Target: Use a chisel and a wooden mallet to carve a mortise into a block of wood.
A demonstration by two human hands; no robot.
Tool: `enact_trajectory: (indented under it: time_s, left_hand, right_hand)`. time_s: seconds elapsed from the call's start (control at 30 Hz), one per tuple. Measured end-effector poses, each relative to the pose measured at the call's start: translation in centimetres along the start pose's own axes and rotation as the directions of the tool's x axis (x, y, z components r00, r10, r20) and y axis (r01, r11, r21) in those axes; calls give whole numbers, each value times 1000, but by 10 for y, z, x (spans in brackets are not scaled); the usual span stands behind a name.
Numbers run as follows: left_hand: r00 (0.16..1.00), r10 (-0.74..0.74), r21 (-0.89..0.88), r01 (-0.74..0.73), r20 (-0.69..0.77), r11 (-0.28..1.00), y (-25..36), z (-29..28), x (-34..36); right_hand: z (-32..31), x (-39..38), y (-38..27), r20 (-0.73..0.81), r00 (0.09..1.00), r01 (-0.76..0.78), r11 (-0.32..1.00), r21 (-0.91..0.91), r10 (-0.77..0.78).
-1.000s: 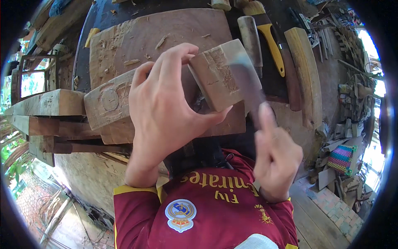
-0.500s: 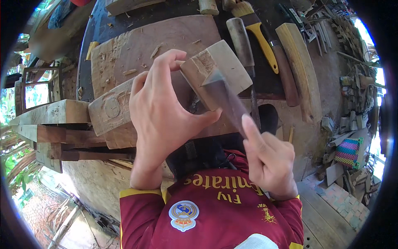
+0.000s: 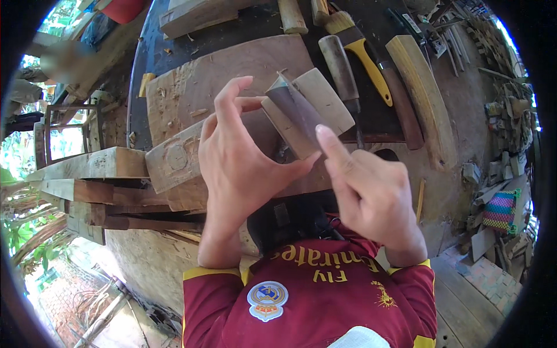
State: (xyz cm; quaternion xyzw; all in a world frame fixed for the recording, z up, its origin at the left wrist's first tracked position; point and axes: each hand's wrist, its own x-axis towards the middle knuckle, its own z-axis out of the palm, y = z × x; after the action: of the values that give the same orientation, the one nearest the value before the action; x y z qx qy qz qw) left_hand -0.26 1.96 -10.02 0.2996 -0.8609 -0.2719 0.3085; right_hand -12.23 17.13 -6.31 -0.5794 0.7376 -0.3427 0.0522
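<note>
My left hand [image 3: 241, 156] is wrapped around a pale wooden block [image 3: 331, 101], its thumb on the near edge and its fingers at the far-left edge. In my right hand [image 3: 374, 188] is a wide-bladed chisel [image 3: 295, 111], the index finger stretched along it and the handle hidden in the palm. The blade lies across the block's upper face, over its rough-cut end. At the blade's tip, by the block's far-left edge, a thin wood shaving [image 3: 281, 75] stands up. Behind them is a broad wooden board [image 3: 232, 64] with chips on it.
Right of the block lie a wooden-handled tool [image 3: 338, 64], a yellow-handled brush [image 3: 371, 66], a dark wooden handle [image 3: 404, 110] and a curved wooden piece [image 3: 423, 98]. Stacked timbers [image 3: 93, 168] jut out on the left. More wood [image 3: 197, 17] lies at the far edge.
The chisel blade has slid left and away from me across the block's upper face to its far-left edge, lifting a shaving. My right hand followed; the whole view has shifted slightly.
</note>
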Motion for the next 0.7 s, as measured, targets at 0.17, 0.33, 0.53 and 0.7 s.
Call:
enact_trajectory:
  time_s: [0.17, 0.33, 0.53, 0.7]
  left_hand:
    - [998, -50, 52, 48, 32, 997, 7, 0, 0]
    - [998, -67, -39, 68, 21, 997, 3, 1, -1]
    - [1000, -14, 48, 13, 12, 999, -2, -6, 0]
    - [988, 12, -108, -29, -151, 994, -15, 5, 3]
  right_hand:
    - [-4, -2, 29, -221, 971, -91, 996, -3, 88]
    - [-9, -27, 34, -310, 926, -202, 977, 72, 214]
    - [3, -42, 36, -410, 903, -90, 990, 112, 129]
    - [3, -37, 34, -347, 928, -76, 981, 177, 135]
